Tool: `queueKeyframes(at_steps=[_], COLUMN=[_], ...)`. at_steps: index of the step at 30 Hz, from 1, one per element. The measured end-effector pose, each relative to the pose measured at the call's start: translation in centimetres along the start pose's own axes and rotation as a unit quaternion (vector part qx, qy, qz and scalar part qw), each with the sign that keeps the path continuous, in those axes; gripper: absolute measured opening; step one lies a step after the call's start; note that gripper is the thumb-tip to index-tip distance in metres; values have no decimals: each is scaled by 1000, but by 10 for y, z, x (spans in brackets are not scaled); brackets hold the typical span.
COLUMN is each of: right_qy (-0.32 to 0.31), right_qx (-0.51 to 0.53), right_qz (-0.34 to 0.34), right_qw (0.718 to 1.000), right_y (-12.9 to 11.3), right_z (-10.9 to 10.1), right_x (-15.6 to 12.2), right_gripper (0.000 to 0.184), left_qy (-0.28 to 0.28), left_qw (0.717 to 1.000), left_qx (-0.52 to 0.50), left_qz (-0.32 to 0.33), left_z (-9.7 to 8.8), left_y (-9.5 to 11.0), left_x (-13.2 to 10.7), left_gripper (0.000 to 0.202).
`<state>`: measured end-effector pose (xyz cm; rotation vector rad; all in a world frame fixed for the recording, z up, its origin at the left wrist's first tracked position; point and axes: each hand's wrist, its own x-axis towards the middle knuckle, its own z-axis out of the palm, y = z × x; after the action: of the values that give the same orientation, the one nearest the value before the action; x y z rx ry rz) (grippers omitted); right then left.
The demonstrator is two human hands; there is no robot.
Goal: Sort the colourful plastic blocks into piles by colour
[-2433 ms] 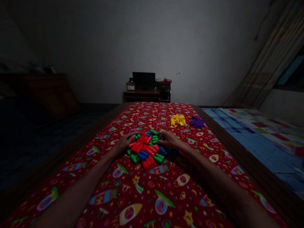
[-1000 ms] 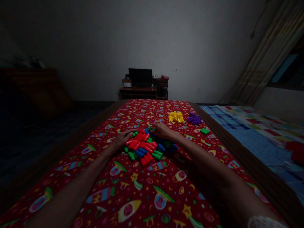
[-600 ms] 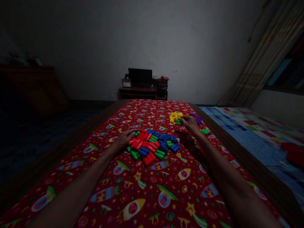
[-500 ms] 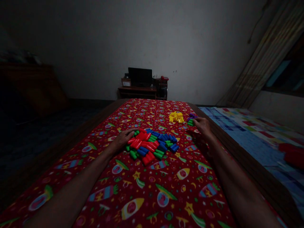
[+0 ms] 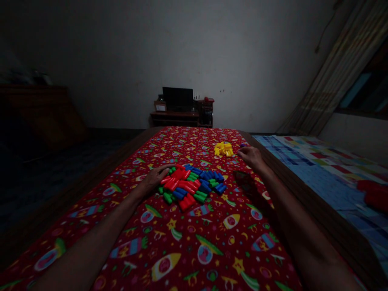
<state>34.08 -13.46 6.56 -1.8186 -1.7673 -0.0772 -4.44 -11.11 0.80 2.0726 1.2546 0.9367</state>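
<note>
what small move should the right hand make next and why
Probably reach over to the green block at the pile's near edge, if the right hand is free, which I can't tell. That block lies uncovered, and green is mixed with red blocks and blue blocks, while the yellow blocks sit grouped apart.

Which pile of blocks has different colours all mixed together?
The big pile beside the left hand, mixing red, green and blue. The yellow pile is one colour; the purple pile, partly hidden by the right hand, shows only purple.
</note>
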Motion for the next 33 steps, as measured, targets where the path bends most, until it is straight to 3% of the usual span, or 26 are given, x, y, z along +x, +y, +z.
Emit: queueKeyframes(at_steps=[2,6,10,13,20,23,29,33], right_qy=[-71,-152,-184,-184,-214,-214,-206,-211], right_qx=[61,139,121,72,-11,-53,-5,-16], right_qz=[-114,-237,-363,-418,-408,-372,-298,-322], right_qw=[989,950,905,887,888,902,932,923], right_y=[-36,-84,-98,-103,-115,-118,-117,-115], right_z=[13,40,57,63,52,45,40,50], right_x=[-7,-34,-52,-56,-64,-67,-60,-62], right_gripper=[26,27,34,29,21,19,26,22], left_qy=[-2,-10,-10,-9,-12,-9,-4,-1], left_qw=[1000,1000,1000,1000,1000,1000,1000,1000], left_qx=[-4,-21,-17,-6,-13,-15,-9,-7], left_qz=[0,0,-5,-7,-2,-2,1,-2], left_z=[0,1,2,2,2,2,2,2], left_y=[1,0,-3,-4,-1,0,-1,-1], left_x=[-1,-1,0,1,-1,-2,0,0], left_gripper=[58,59,61,61,60,58,59,58])
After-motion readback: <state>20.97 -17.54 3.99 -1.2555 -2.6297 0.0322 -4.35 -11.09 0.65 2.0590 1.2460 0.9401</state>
